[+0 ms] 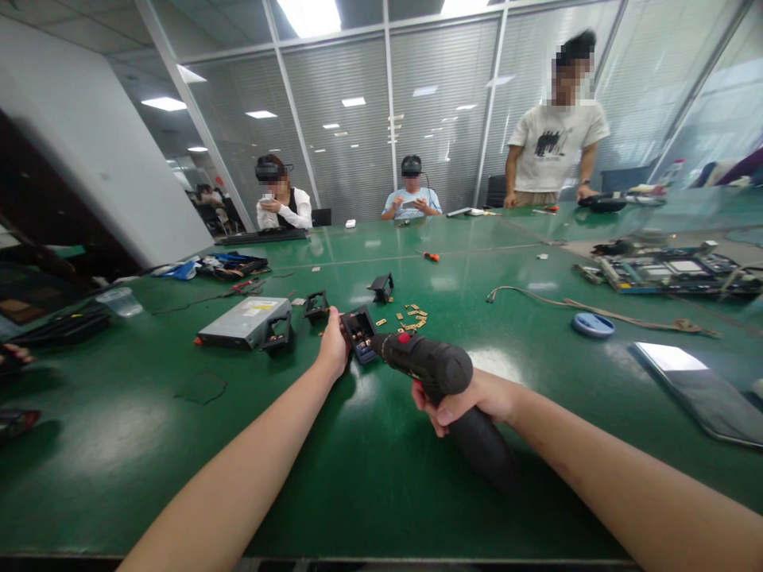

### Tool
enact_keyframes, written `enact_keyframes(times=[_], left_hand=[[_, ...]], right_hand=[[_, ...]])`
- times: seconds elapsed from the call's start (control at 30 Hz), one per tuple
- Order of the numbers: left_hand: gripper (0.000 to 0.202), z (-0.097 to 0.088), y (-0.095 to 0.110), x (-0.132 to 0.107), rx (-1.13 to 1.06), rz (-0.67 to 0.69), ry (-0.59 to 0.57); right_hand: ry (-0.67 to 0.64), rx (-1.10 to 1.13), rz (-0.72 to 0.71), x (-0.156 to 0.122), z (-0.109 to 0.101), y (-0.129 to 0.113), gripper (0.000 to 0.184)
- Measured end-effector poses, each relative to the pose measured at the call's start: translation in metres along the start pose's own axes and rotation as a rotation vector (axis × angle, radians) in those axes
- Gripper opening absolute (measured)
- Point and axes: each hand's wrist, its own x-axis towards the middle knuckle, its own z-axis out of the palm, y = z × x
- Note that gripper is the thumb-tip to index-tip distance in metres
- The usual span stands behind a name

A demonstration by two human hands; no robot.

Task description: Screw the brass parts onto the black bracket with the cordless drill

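Note:
My right hand point(470, 401) is wrapped round the grip of a black cordless screwdriver point(432, 365) with a red switch, its nose pointed left at a small black module point(359, 332). My left hand point(334, 349) grips that module's left side and holds it tilted on the green table point(358, 477). Several small brass-coloured parts point(411, 316) lie scattered just behind the module.
A silver drive unit point(244, 322) and black brackets point(315, 304) lie to the left, a cable point(596, 311) and a blue disc point(592, 324) to the right, circuit boards point(673, 274) at far right. Two seated people and one standing person are at the far edge.

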Motion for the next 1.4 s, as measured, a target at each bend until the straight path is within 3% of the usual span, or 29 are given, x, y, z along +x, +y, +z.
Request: enact_keyframes(times=[1.03, 1.4], left_hand=[[0.046, -0.0004, 0.0011, -0.0008, -0.021, 0.026, 0.022], [0.045, -0.0003, 0.0049, -0.0058, -0.005, 0.002, -0.026]], right_hand=[[0.001, -0.001, -0.013, 0.0013, -0.0010, 0.0026, 0.034], [-0.006, 0.002, -0.017, 0.0009, -0.0017, 0.0016, 0.035]])
